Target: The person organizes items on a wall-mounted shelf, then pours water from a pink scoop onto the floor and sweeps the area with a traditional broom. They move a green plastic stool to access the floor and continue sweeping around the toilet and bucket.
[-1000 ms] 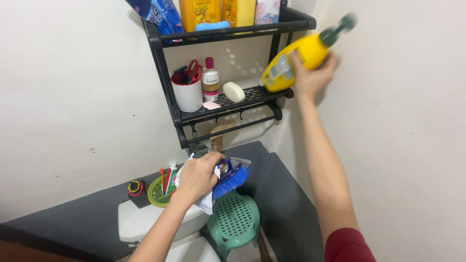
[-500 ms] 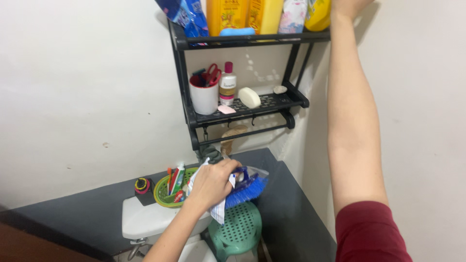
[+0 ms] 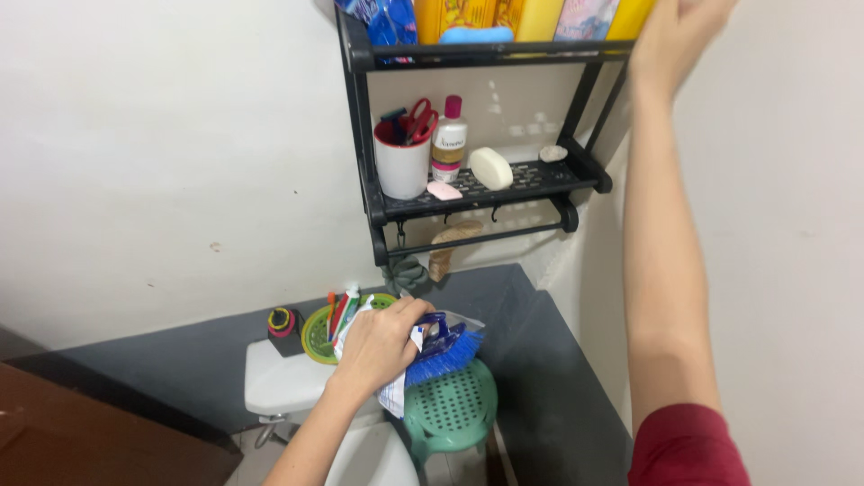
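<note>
Head view looks down past two bare arms at a black wall shelf [image 3: 576,171] above a white toilet tank [image 3: 279,382]. A blue scrub brush [image 3: 441,346] with a dark blue handle and bright blue bristles lies at the right end of the tank top, its bristles jutting past the edge above a green perforated stool [image 3: 450,405], with a piece of white printed plastic wrap [image 3: 393,396] bunched around it. The left hand [image 3: 378,346] rests on that bundle with its fingers curled down over the wrap and the brush handle, a closed grip that presses them against the tank. The right hand [image 3: 675,36] is raised at the right end of the shelf's top tier, fingers loosely spread and blurred, holding nothing; it sits just beside the yellow bottles [image 3: 531,9] crowded up there. On the lower tier stand a white cup [image 3: 402,166] with red scissors, a small bottle with a pink cap [image 3: 448,139] and a pale bar of soap [image 3: 490,168]. A green basket [image 3: 319,333] of toothbrushes sits on the tank just left of the left hand. Compared with half a second ago, the right hand has dropped a little below the top of the picture and come off the yellow bottle it was setting on the top tier, while the left hand keeps the same hold on the brush and wrap.
</note>
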